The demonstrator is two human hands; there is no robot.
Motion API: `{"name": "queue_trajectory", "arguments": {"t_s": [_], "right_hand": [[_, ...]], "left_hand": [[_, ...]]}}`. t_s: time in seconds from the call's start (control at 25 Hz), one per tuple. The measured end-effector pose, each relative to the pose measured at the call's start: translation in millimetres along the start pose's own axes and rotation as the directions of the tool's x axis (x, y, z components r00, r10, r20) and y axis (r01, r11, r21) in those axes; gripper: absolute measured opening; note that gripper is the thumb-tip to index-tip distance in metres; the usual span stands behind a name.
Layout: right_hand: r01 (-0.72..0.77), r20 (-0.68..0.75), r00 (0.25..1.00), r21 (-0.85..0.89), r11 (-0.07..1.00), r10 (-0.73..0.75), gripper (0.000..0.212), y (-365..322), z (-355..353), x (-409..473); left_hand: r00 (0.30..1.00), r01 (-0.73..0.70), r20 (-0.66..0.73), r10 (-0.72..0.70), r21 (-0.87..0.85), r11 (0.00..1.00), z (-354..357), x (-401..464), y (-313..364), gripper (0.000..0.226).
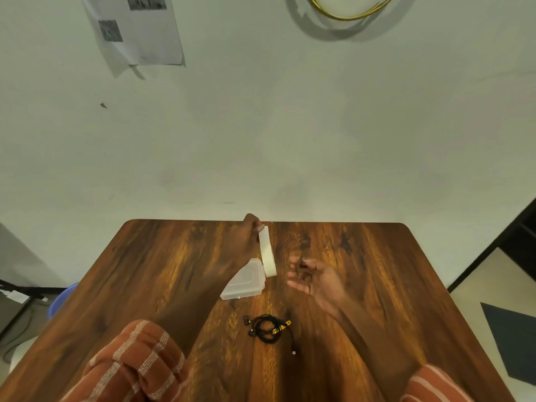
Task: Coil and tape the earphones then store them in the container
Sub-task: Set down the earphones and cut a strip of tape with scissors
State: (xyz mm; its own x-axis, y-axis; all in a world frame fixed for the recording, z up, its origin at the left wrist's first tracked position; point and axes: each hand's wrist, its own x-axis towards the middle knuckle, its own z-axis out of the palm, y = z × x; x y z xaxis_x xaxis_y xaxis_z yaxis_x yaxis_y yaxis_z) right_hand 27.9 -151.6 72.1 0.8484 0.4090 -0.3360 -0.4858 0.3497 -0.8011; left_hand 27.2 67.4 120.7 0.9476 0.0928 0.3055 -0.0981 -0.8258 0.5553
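Black earphones (268, 329) lie coiled on the wooden table (162, 265) near its front, with a yellow-and-black part on the coil's right side and a loose cable end trailing to the right. My left hand (246, 237) is raised over the far middle of the table, holding a roll of white tape (267, 252) on edge by its top. A clear plastic container (245, 281) with its lid closed rests just left of the roll. My right hand (314, 278) hovers to the right of the tape, fingers spread and palm up, holding nothing.
A pale wall stands right behind the table's far edge, with a paper sheet (136, 30) hanging on it. A blue bin (62, 298) and cables sit on the floor to the left. A dark shelf edge (504, 245) is at the right.
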Motion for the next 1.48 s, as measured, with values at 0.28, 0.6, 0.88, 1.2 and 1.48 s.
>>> {"name": "queue_trajectory", "arguments": {"t_s": [0.28,0.6,0.88,1.2,1.48], "right_hand": [[-0.095,0.004,0.995,0.154,0.984,0.096,0.048,-32.6,43.0,-9.7],[0.172,-0.421,0.907,0.430,0.886,0.028,0.044,-11.1,90.1,10.3],[0.318,-0.505,0.813,-0.033,0.948,-0.290,0.033,13.0,101.0,21.7],[0.498,-0.212,0.660,-0.595,0.631,-0.721,0.033,16.2,97.1,18.4],[0.461,0.155,0.728,-0.832,0.309,-0.668,0.028,-51.0,69.4,14.3]], "left_hand": [[0.996,-0.085,0.020,0.086,-0.043,0.995,-15.4,14.6,3.0,0.012],[0.996,-0.005,-0.085,0.001,-0.044,0.999,-10.0,14.2,21.8,0.004],[0.973,0.095,-0.196,-0.124,-0.150,0.984,-5.2,13.6,27.5,0.007],[0.948,0.125,-0.258,-0.187,-0.236,0.964,-5.8,18.9,27.9,0.004],[0.990,-0.064,-0.117,0.073,0.073,0.995,-34.5,28.2,14.2,0.012]]}}
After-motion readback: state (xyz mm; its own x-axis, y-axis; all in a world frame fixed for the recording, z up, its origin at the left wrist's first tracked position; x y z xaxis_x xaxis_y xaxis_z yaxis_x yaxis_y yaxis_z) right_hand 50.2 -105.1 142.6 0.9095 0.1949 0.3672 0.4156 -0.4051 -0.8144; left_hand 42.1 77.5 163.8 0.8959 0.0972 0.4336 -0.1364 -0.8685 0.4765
